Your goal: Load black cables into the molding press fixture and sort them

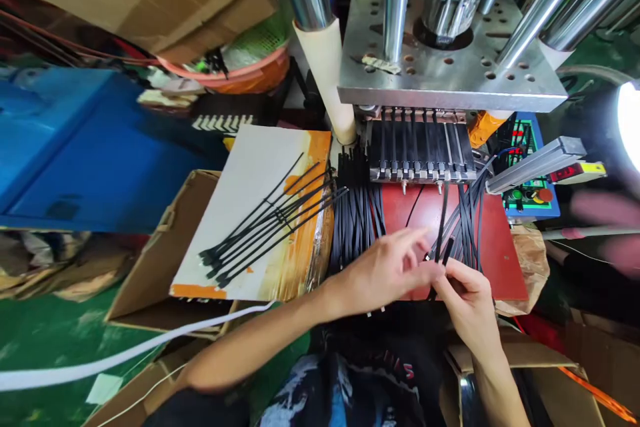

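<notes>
Over the front of the red board [400, 213], my two hands meet around thin black straps. My right hand [467, 293] is closed, thumb and fingers pinching a black strap [449, 251] whose short end sticks up. My left hand [380, 273] is slightly blurred; its fingers are curled and its fingertips touch a strap at the same spot. Another long strap [443, 213] rises from there towards the press mould. Several black straps lie side by side in the mould [423, 147], under the thick steel plate [450, 90]. The strap ends between my fingers are partly hidden.
Bundles of black straps lie left [353, 227] and right [467, 220] on the red board. More straps [270, 223] rest on a white and orange-taped sheet [235, 180] over a carton [155, 260]. A control box [533, 173] and a bright lamp [631, 127] stand right.
</notes>
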A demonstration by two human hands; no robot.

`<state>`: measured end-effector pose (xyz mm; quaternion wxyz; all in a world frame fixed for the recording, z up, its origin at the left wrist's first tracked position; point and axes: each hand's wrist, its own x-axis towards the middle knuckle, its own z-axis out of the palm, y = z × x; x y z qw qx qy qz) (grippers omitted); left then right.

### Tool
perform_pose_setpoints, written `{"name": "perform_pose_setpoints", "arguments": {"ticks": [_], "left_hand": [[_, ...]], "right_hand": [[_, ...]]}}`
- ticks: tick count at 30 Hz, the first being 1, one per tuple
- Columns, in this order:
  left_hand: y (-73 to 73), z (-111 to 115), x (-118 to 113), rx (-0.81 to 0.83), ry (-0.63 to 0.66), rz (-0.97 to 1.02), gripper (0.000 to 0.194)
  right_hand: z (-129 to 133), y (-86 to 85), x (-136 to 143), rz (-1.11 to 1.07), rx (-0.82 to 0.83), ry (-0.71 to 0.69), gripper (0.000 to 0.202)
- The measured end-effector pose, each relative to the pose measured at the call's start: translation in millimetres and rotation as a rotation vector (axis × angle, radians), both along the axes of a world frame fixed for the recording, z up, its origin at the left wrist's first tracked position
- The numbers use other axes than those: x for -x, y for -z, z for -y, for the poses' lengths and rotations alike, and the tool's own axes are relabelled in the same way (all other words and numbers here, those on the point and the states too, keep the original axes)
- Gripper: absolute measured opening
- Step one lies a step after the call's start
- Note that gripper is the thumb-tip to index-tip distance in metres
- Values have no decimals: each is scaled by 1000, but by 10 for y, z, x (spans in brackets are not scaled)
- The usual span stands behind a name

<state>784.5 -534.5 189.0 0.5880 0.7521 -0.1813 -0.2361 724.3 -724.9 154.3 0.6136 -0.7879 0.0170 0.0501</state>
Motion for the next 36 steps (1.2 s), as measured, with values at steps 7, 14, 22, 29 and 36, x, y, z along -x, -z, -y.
{"name": "perform_pose_setpoints", "arguments": {"ticks": [7,14,22,29,36], "left_hand": [[-257,68,-307,223,-102,214,31],[-214,3,-276,263,-26,211,30],[-135,-28,-248,227,49,336,23],[-180,104,-546,225,-190,467,26],[17,424,-1514,-170,-195,662,32]], "right_hand": [[70,53,60,174,117,-124,24],[252,-83,-38,342,166,-107,34],[21,-304,-192,393,100,-33,16],[-85,52,-145,111,81,-176,36],[464,-189,-475,-60,196,-421,41]]}}
